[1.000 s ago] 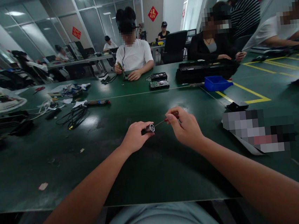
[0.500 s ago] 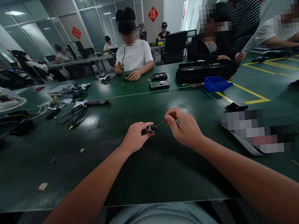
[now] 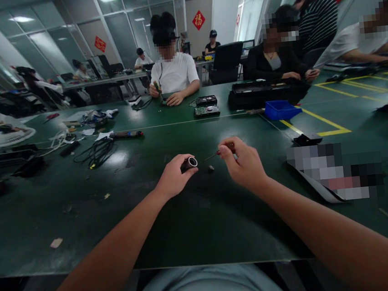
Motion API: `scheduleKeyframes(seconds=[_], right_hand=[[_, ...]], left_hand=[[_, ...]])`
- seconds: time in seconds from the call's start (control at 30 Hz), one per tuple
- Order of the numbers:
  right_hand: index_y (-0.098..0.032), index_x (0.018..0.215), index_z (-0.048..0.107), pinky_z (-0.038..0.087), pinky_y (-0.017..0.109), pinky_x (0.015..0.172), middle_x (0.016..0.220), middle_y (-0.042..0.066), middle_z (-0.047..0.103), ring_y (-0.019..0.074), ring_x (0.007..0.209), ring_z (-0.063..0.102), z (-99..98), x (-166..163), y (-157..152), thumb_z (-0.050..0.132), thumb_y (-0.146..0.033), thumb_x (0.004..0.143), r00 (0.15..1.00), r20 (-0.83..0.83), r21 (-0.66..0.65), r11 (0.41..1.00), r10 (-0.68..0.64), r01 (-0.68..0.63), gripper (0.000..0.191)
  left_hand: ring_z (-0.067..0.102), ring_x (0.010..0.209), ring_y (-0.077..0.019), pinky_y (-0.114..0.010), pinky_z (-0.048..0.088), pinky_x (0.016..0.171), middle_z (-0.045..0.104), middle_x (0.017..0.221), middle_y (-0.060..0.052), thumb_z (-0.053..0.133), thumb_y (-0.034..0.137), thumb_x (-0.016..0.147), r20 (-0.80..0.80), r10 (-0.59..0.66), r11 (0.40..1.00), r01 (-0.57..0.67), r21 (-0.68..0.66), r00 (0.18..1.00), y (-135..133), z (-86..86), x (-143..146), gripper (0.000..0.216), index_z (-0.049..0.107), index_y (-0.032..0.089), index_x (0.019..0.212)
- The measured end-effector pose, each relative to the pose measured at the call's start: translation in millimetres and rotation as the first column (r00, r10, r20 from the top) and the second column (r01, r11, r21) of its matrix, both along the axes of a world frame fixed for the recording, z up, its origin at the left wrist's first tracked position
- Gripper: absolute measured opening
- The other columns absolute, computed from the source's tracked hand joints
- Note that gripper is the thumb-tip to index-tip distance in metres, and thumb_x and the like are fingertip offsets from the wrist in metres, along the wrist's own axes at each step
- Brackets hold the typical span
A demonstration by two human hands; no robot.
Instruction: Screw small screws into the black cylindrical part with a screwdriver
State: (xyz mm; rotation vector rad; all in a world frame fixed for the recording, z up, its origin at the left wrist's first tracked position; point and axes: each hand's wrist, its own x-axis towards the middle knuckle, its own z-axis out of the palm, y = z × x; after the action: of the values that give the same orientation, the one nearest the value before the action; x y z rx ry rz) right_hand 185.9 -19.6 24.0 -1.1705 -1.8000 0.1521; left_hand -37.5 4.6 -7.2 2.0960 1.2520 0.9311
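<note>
My left hand is closed round a small dark cylinder with a silver open end, held just above the green table. My right hand pinches a thin screwdriver with a red handle, its tip pointing left, a short gap from the cylinder. A tiny dark part lies on the table between the two hands.
A blurred flat item lies to the right. A blue bin, a black case and circuit boards sit farther back. Black cables and clutter lie at the left. Other people sit across the table and at the right.
The screwdriver tip has come out of the cylinder's end and my hands have drawn slightly apart. A tiny dark part now lies on the table between them.
</note>
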Motion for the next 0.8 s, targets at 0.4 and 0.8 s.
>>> scheduleKeyframes(seconds=[0.4,0.8], right_hand=[[-0.021,0.095,0.058,0.048,0.032,0.065,0.08,0.003,0.069,0.0175,0.069,0.067,3.5,7.3,1.0,0.048,-0.032,0.098,0.998,-0.052,0.083,0.996,-0.019,0.023,0.015],[-0.021,0.095,0.058,0.048,0.033,0.066,0.079,0.003,0.068,0.018,0.071,0.066,5.9,8.9,1.0,0.047,-0.033,0.098,0.997,-0.072,0.089,0.996,-0.014,0.02,0.016]], left_hand=[[0.056,0.07,-0.0151,-0.026,0.043,0.061,0.061,0.085,-0.004,0.051,0.058,0.09,0.096,-0.029,0.942,0.059,-0.332,0.995,11.6,16.6,13.0,0.045,0.059,0.02,0.113],[0.064,0.096,-0.0266,-0.035,0.048,0.075,0.069,0.109,-0.006,0.058,0.052,0.088,-0.56,-0.108,0.988,0.026,-0.152,0.821,22.1,14.5,45.8,0.041,0.064,0.028,0.12]])
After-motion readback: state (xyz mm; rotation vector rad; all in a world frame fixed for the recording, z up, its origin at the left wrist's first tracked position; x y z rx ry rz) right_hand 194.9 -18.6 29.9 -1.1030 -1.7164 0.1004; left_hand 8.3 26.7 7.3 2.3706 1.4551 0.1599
